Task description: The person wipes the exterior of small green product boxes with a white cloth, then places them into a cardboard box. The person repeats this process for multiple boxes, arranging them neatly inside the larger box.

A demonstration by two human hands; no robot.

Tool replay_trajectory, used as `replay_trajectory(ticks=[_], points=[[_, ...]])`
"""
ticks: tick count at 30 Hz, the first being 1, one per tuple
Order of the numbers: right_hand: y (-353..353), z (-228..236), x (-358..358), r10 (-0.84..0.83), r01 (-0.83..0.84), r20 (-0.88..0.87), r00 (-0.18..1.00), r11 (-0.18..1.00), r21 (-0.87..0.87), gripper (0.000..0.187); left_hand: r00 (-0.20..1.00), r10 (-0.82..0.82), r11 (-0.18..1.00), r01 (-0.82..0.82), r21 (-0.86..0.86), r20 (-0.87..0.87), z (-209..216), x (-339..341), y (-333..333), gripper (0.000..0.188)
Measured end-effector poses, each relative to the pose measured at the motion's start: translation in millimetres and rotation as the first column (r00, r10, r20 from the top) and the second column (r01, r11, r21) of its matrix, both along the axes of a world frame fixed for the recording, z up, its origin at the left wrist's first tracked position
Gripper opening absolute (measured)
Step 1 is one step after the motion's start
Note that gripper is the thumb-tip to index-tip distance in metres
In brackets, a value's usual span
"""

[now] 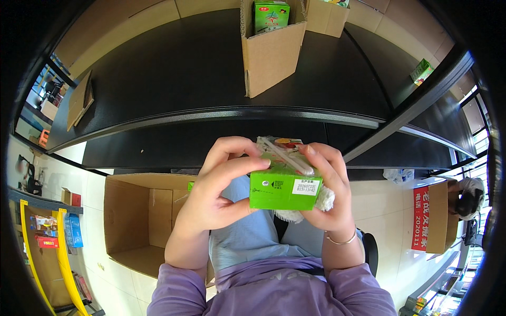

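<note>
A green drink carton (282, 192) is held over my lap, its green end with a white printed label turned toward me. A straw in a clear wrapper (289, 158) lies along its upper face. My left hand (216, 179) grips the carton's left side, fingers over the top and thumb low. On the other side my right hand (332, 181) closes round it, thumb and fingers partly hidden. A white knitted cloth (327, 200) shows beneath the carton, by my right hand; how it is held is hidden.
Ahead stands a black shelf (174, 68) with a cardboard box (274, 63) holding a green carton (271, 17). Another carton (421, 72) sits far right, behind a slanting metal post (416, 100). A large open cardboard box (132, 216) stands on the floor at left.
</note>
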State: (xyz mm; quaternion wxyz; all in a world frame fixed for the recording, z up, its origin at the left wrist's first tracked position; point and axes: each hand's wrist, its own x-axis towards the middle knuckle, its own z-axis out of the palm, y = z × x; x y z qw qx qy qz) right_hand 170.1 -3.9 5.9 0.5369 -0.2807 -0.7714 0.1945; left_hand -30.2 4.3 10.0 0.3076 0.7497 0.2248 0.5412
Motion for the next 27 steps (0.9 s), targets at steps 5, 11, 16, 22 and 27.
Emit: replay_trajectory(ticks=[5,11,16,22,27], points=[[-2,3,1,-0.102,0.094,0.068,0.992,0.990,0.100,0.057,0.999,-0.038,0.999,0.037,0.016,0.008,-1,-1,0,0.046],[-1,1,5,-0.174,0.148,0.114,0.978,0.967,0.206,0.052,0.996,-0.086,0.996,0.085,0.016,0.033,0,1,0,0.045],[0,2,7,-0.159,0.126,0.131,0.979,0.965,0.228,0.053,0.996,-0.085,0.996,0.084,0.036,0.032,0,2,0,0.045],[-3,5,10,0.025,-0.028,0.117,0.993,0.999,0.024,0.066,1.000,-0.002,1.000,0.002,0.017,0.000,1,-2,-3,0.054],[-4,-4,11,0.193,-0.229,-0.147,0.970,0.929,-0.291,0.062,0.998,0.002,0.995,0.004,-0.102,0.064,5,3,-5,0.065]])
